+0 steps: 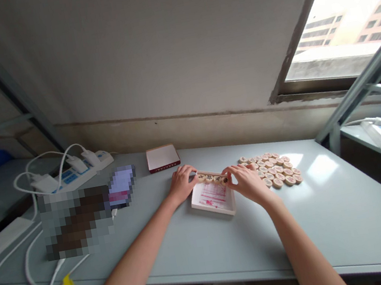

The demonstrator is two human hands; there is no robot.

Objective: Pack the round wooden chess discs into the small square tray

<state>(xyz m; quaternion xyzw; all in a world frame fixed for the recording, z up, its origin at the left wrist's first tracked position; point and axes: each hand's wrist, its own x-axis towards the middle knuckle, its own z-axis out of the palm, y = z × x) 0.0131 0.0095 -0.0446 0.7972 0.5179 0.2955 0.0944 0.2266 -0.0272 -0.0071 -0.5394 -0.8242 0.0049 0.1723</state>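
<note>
Round pale discs (209, 178), 4 in row, between fingertips at shallow box's (213, 210) far side; left hand (183, 183) curled, grip unclear; right hand (247, 180) narrowly pinches end disc (225, 180).

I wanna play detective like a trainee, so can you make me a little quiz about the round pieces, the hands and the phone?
1. True or false: the left hand and the right hand are at opposite ends of the row of round pieces.

2. Which things lie on the table to the right of the white tray?
A) Spoons
B) Loose round pieces
C) Toy cars

3. Fill in the blank: the phone lies to the ____ of the tray.

Key: 1 true; 2 B; 3 left.
</note>
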